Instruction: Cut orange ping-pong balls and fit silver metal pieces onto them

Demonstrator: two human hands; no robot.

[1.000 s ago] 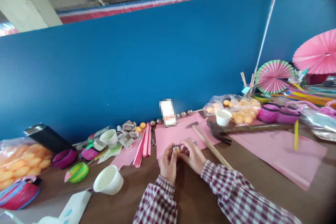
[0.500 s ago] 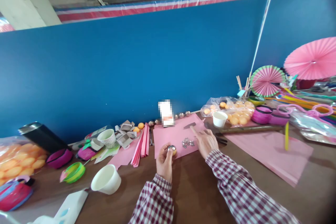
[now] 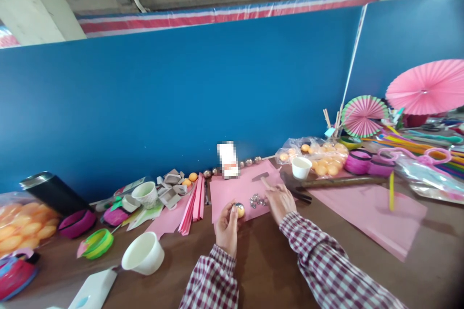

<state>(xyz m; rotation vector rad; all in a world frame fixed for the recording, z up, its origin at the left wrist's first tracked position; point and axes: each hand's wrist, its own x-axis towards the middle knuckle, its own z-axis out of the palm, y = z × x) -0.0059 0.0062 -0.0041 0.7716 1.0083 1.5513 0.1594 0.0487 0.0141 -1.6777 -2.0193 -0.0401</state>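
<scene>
My left hand (image 3: 227, 224) is closed around an orange ball (image 3: 239, 210) that is partly covered with shiny silver pieces. It hovers at the near edge of a pink sheet (image 3: 224, 193) on the brown table. On that sheet lies a small pile of silver pieces (image 3: 256, 200). Just right of the pile is my right hand (image 3: 280, 202), palm down, fingers reaching out at its edge. One pale, slim form points up-left from this hand beside a narrow grey strip (image 3: 260, 176); whether the strip is an object or a shadow I cannot tell.
Several silver balls (image 3: 250, 162) line the blue partition (image 3: 181, 96). Bagged orange balls (image 3: 328, 159) and a white cup (image 3: 301, 168) stand right; a larger white cup (image 3: 143, 253) and folded pink strips (image 3: 197, 198) are left. A brown rod (image 3: 344, 182) lies across the right side.
My right hand has drawn slightly closer to the silver pieces. The ball in my left hand has turned, showing more orange. The view has shifted a little.
</scene>
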